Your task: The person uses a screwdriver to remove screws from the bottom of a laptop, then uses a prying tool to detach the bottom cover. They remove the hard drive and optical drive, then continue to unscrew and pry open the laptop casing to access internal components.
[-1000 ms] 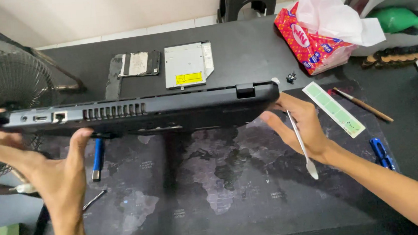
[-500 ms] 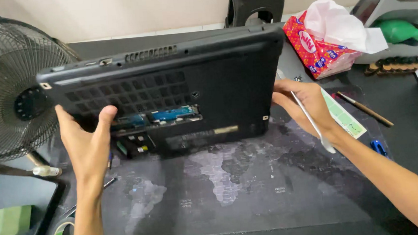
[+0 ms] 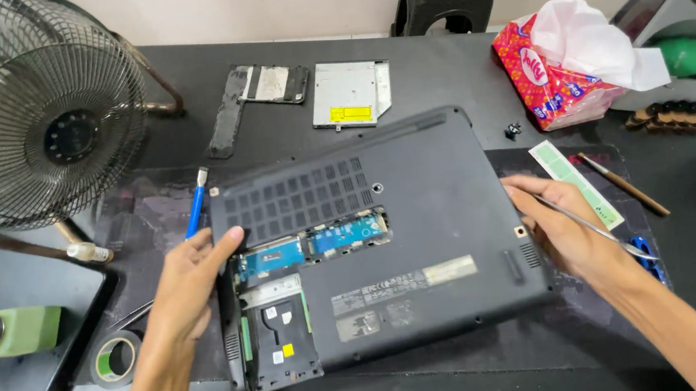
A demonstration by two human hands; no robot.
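A dark grey laptop [image 3: 392,241] lies bottom-up on the mat, turned so its hinge edge points toward one o'clock. Vent slots fill the upper left of its underside. An access opening at about eight o'clock on the base exposes blue circuit boards and an empty drive bay with small stickers. Pale labels sit near the base's centre. A thin metal spudger [image 3: 591,226] slants toward four o'clock from the laptop's right edge, its tip possibly touching the casing.

Laptop [image 3: 400,241] lies centre frame on the surface [image 3: 454,74]; fan [image 3: 40,111] upper left, optical drive [image 3: 349,93] behind, tissue pack [image 3: 555,62] upper right.
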